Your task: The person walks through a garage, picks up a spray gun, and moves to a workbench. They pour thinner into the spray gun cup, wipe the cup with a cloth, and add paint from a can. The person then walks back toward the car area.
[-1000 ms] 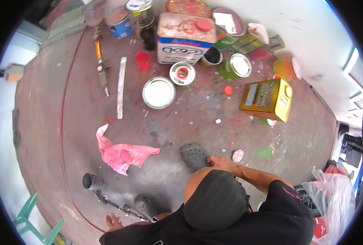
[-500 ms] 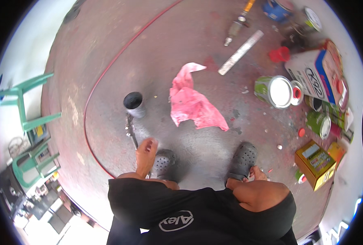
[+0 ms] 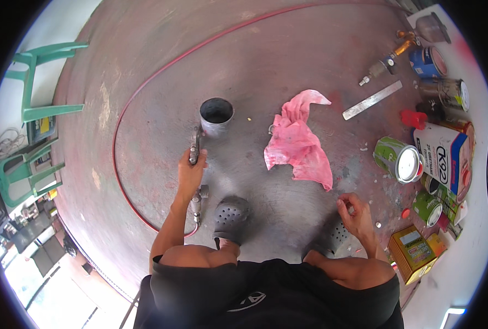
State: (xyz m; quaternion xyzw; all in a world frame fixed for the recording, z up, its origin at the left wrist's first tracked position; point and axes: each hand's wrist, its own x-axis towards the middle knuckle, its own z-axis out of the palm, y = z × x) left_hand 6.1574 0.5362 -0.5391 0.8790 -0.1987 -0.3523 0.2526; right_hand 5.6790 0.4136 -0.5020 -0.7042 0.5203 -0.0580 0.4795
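My left hand point(image 3: 191, 174) is wrapped around the handle of a metal spray gun point(image 3: 195, 143). Right by the front of the gun is a round grey cup point(image 3: 217, 128), dark inside; whether it is joined to the gun I cannot tell. At the lower end of the handle, a fitting point(image 3: 197, 211) meets a thin red hose point(image 3: 117, 129). Over my right shoe point(image 3: 334, 236), my right hand point(image 3: 358, 218) has its fingers curled in, with nothing visible in them. A crumpled pink rag point(image 3: 300, 148) lies on the floor between and beyond my hands.
At right stand paint tins, among them a green can point(image 3: 389, 153), a white rectangular tin point(image 3: 433, 148) and a yellow box-shaped tin point(image 3: 411, 253). A flat metal strip point(image 3: 372, 100) and a second spray gun point(image 3: 384, 67) lie beyond. Green plastic chairs point(image 3: 32, 82) are at left.
My left hand has reached forward and closed around the spray gun's handle. My right hand has come up from beside my shoe. The view has shifted, so the rag and tins sit further right.
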